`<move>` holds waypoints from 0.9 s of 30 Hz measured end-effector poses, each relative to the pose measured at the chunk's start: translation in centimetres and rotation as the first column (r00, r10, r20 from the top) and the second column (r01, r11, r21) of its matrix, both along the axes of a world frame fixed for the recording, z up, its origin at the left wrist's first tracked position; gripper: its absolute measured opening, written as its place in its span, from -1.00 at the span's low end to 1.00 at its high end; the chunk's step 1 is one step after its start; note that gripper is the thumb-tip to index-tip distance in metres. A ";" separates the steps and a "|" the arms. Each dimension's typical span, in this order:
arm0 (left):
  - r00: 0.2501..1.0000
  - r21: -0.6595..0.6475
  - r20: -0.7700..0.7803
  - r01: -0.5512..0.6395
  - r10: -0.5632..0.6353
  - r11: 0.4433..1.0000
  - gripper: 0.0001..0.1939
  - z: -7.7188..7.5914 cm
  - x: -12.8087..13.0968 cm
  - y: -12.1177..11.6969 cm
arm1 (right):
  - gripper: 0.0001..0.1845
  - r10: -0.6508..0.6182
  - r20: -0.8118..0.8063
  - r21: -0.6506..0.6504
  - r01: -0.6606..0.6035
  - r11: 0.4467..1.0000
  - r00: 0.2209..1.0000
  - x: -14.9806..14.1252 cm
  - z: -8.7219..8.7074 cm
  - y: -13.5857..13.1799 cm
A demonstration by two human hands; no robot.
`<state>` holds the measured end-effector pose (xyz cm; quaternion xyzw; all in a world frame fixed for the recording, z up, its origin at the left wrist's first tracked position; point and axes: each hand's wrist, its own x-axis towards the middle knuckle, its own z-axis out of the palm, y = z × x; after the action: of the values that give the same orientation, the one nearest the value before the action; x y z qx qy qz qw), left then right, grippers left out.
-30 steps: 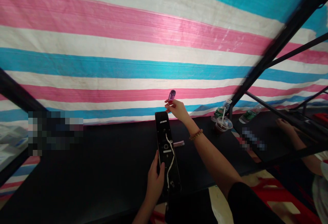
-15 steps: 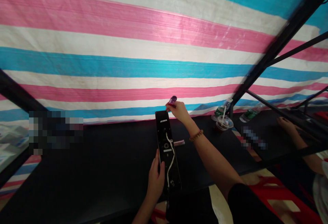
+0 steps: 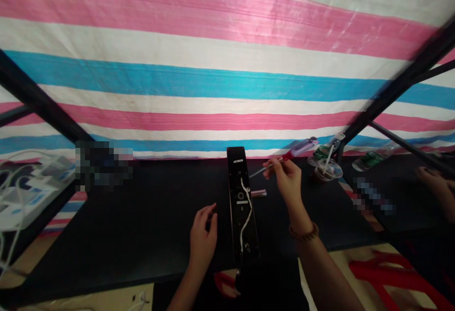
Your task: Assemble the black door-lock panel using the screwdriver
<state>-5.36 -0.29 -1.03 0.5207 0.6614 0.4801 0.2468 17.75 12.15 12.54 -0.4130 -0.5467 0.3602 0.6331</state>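
Observation:
My right hand [image 3: 284, 178] grips a screwdriver [image 3: 287, 156] with a red and clear handle, its thin metal shaft pointing left toward a black door-lock panel [image 3: 241, 202]. That panel lies lengthwise on the black table [image 3: 106, 240], with a white wire running down its back. My left hand [image 3: 203, 235] rests just left of the panel, fingers loosely curled, holding nothing visible and apart from it. A small pink and metal item [image 3: 259, 193] lies beside the panel's right edge.
A plastic cup with a straw [image 3: 325, 171] and water bottles [image 3: 322, 152] stand back right. Another person's hand [image 3: 432, 180] shows at the far right. White cables and a white device [image 3: 28, 192] lie at left. A striped tarp [image 3: 227, 83] hangs behind black metal bars.
My right hand has dropped lower and now shows the screwdriver's full length. My left hand has let go of the panel's edge and moved left.

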 end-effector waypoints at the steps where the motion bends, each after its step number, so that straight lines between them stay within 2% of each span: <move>1: 0.993 0.002 -0.107 -0.046 0.046 0.999 -0.60 0.0 -1.8 0.2 | -0.66 -0.003 -0.039 -0.047 0.001 0.999 0.999 0.5 -0.6 -1.4; 3: 0.953 -0.040 -0.293 -0.097 0.081 0.994 -0.61 -0.3 -5.1 0.7 | -0.66 -0.015 -0.148 -0.148 -0.008 0.989 0.989 1.1 -2.0 -3.8; 6: 0.897 -0.135 -0.442 -0.040 -0.024 0.990 -0.60 -0.7 -8.2 1.8 | -0.67 -0.001 -0.296 -0.277 -0.084 0.957 0.955 1.0 -4.2 -6.8; 10: 0.856 -0.190 -0.494 0.062 -0.150 0.980 -0.67 -0.5 -8.3 2.8 | -0.68 0.003 -0.390 -0.353 -0.152 0.923 0.921 0.1 -6.1 -9.7; 13: 0.869 -0.202 -0.475 0.045 -0.138 0.978 -0.72 -0.1 -7.5 3.0 | -0.68 0.005 -0.426 -0.371 -0.179 0.911 0.905 -0.6 -6.6 -10.9; 18: 0.979 -0.146 -0.204 -0.018 -0.012 0.989 -0.79 1.4 -6.2 2.4 | -0.74 -0.017 -0.460 -0.357 -0.168 0.919 0.888 -1.3 -6.5 -11.8; 21: 0.999 -0.164 -0.025 0.025 -0.029 0.986 -0.74 3.4 -4.0 1.3 | -0.76 -0.001 -0.457 -0.331 -0.169 0.929 0.889 -1.8 -6.0 -12.3; 22: 0.986 -0.177 0.160 0.075 -0.047 0.981 -0.74 4.1 -2.9 0.8 | -0.76 0.004 -0.451 -0.320 -0.166 0.933 0.892 -2.0 -5.8 -12.6; 24: 0.886 -0.185 0.461 0.157 -0.056 0.970 -0.74 5.5 -0.4 -0.4 | -0.76 0.009 -0.435 -0.304 -0.156 0.940 0.900 -2.3 -5.4 -13.1; 27: 0.692 -0.186 0.720 0.115 0.056 0.976 -0.72 7.0 2.7 -2.1 | -0.76 0.018 -0.399 -0.301 -0.149 0.942 0.917 -2.6 -4.6 -14.0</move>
<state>-2.67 -2.42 5.97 0.2710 0.5510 0.5668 0.5493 15.18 -1.84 7.89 -0.4074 -0.3599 0.5474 0.6363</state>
